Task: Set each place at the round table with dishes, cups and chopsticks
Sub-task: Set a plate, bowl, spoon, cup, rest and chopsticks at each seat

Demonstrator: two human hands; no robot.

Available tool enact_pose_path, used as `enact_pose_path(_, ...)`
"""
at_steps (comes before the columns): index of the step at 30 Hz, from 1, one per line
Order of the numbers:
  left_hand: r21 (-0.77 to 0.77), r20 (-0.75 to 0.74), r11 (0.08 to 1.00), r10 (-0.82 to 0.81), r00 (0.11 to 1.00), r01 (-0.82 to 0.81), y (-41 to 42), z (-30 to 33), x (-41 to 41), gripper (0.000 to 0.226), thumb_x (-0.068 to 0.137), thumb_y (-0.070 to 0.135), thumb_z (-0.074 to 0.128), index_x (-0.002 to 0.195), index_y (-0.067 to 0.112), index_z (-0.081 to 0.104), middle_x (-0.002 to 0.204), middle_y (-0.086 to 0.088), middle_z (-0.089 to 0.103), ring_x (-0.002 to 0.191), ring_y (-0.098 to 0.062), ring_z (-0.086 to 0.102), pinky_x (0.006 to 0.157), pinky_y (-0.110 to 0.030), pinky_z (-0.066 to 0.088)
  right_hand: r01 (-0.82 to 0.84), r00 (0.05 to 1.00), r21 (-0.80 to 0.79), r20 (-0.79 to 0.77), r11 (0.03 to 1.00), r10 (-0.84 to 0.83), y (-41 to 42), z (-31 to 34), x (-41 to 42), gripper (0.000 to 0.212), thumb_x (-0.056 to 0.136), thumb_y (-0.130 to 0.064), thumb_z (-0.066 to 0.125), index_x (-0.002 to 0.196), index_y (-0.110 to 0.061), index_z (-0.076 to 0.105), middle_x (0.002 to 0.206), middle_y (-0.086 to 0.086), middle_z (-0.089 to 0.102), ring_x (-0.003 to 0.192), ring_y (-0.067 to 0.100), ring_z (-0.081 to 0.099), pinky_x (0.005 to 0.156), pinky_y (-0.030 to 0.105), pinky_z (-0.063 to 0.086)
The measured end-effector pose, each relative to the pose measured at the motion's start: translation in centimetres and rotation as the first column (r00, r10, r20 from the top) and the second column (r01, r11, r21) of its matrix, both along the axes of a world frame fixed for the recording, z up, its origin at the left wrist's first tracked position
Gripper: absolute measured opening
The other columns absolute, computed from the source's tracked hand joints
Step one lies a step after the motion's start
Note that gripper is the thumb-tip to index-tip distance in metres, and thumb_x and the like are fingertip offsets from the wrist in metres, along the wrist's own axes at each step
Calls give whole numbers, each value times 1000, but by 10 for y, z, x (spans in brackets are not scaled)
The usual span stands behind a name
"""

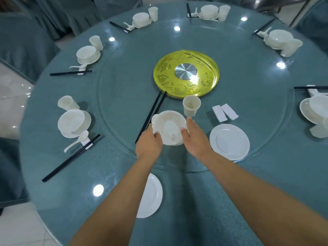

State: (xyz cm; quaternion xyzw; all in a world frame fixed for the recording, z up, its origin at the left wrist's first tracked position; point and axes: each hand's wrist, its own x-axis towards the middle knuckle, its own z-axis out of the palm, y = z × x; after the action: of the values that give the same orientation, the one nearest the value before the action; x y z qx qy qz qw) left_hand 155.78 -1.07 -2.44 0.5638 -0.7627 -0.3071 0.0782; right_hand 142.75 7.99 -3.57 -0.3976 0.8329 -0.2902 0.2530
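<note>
A white bowl (pixel 169 129) sits on the glass turntable in front of me, with what looks like a spoon inside and another bowl under it. My left hand (pixel 148 141) grips its left rim. My right hand (pixel 193 134) holds its right side, thumb on the rim. A white cup (pixel 191 105) stands just behind the bowl. Two black chopsticks (pixel 152 114) lie to the left of it. Two white chopstick rests (pixel 224 112) and a white plate (pixel 229 141) lie to the right. Another white plate (pixel 150 196) lies near the table edge, partly under my left forearm.
Set places ring the table (pixel 124 96): bowls on plates with cups, spoons and chopsticks at the left (pixel 73 121), far left (pixel 87 54), back (pixel 142 19) and right (pixel 317 109). A gold disc (pixel 186 73) marks the turntable's centre. Draped chairs surround the table.
</note>
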Motion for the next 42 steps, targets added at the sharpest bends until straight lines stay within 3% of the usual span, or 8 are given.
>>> enact_pose_path(7, 174, -337, 951, 303, 892, -257, 18, 7, 56, 40, 97, 36, 40, 66, 15, 56, 64, 0, 59, 66, -23, 61, 73, -46, 57, -84, 996, -36, -12, 996, 83, 17, 26, 40, 42, 103, -24, 33, 143, -16, 41, 133, 4, 57, 118, 28, 53, 89, 32, 40)
enact_pose_path(12, 251, -312, 912, 394, 865, -325, 39, -1, 115, 43, 96, 24, 47, 54, 13, 46, 49, 4, 50, 56, -21, 51, 59, -36, 48, -111, 979, -66, 162, 992, 121, 25, 11, 87, 24, 100, -17, 39, 107, -18, 61, 87, 0, 63, 81, 23, 54, 68, 30, 41)
enact_pose_path(17, 422, -201, 824, 493, 847, -379, 67, -27, 156, 37, 97, 29, 49, 74, 3, 64, 61, -1, 62, 58, -20, 69, 62, -30, 46, -209, 953, 69, 236, 975, 187, 37, -20, 115, 26, 97, -12, 40, 99, -11, 66, 81, 2, 63, 75, 18, 49, 68, 29, 41)
enact_pose_path(21, 463, -176, 782, 542, 822, -418, 86, -46, 175, 40, 97, 26, 49, 60, 12, 56, 60, 0, 56, 60, -25, 70, 58, -29, 44, -278, 939, 166, 254, 946, 232, 43, -34, 129, 32, 95, -8, 42, 75, -23, 61, 68, -2, 58, 73, 15, 44, 61, 27, 35)
enact_pose_path(25, 473, -95, 764, 539, 837, -439, 93, -56, 183, 45, 97, 27, 49, 53, 19, 49, 38, 6, 49, 66, -29, 68, 63, -31, 46, -345, 928, 266, 241, 900, 284, 41, -47, 139, 28, 96, -9, 39, 101, -13, 66, 93, 3, 67, 86, 20, 57, 72, 28, 43)
enact_pose_path(31, 326, -16, 838, 467, 884, -437, 93, -62, 189, 44, 94, 27, 52, 55, 18, 34, 57, -3, 36, 61, -20, 31, 54, -30, 26, -351, 936, 298, 73, 888, 346, 40, -54, 144, 26, 96, -16, 42, 115, -12, 59, 109, 11, 60, 105, 30, 55, 87, 34, 43)
enact_pose_path(37, 328, -143, 841, 495, 857, -431, 97, -67, 187, 15, 90, 21, 58, 81, 19, 70, 75, -2, 64, 70, -20, 56, 66, -28, 43, -323, 945, 238, 23, 916, 327, 42, -49, 146, 45, 94, -9, 45, 138, -16, 47, 128, 8, 47, 124, 26, 40, 100, 30, 33)
enact_pose_path(42, 350, -149, 829, 510, 847, -437, 102, -60, 179, 19, 94, 18, 54, 101, 16, 71, 85, 2, 65, 83, -21, 61, 73, -26, 43, -330, 944, 258, 72, 908, 322, 42, -52, 143, 47, 97, -10, 40, 144, -17, 40, 138, 7, 45, 130, 24, 37, 105, 32, 33)
